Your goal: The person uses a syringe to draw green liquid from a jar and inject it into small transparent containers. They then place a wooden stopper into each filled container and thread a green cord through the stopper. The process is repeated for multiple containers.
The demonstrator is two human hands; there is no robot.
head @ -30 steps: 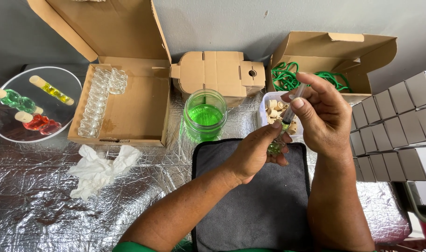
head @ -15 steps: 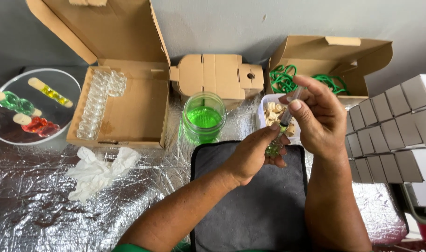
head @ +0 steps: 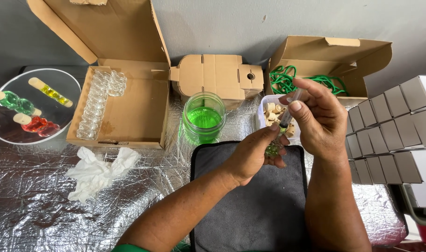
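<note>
Foil-covered tabletop [head: 45,224] under a grey wall; just right of the green-liquid jar [head: 203,116], over the black mat [head: 250,205], left hand [head: 250,156] is clenched round a small glass bottle [head: 272,149] holding green fluid. Right hand [head: 315,119] pinches a slim plastic syringe [head: 290,109], tip down into the bottle mouth. Bottle looks light, smooth, likely fragile and slippery, best gripped round its body; corks tub [head: 273,114] right of jar, rigid cardboard boxes behind.
</note>
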